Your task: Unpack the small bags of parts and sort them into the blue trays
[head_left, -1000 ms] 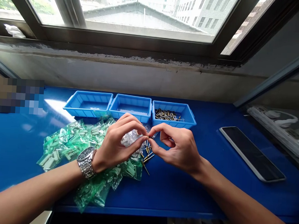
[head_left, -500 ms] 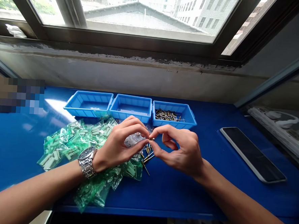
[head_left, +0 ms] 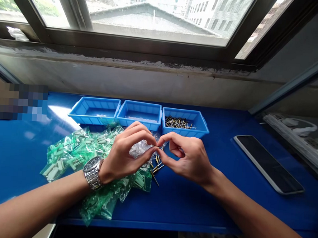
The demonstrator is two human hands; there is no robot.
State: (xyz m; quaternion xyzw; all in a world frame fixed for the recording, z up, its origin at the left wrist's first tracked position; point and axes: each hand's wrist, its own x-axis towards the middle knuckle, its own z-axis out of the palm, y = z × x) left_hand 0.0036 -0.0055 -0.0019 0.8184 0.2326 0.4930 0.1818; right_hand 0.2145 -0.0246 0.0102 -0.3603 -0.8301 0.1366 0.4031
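I have the left hand [head_left: 119, 156] at nine o'clock and the right hand [head_left: 191, 157] at three, fingertips meeting, both pinching a small part [head_left: 158, 146] between them. Half a second ago its metal showed plainly; now the tips have drawn together and mostly hide it, which I read as handling of that piece not yet finished. Loose pins [head_left: 156, 167] lie at six o'clock, bags [head_left: 73, 146] around nine, the phone [head_left: 269, 165] well apart at three. Farthest, between one and two, a tray [head_left: 185, 131] holds more pins.
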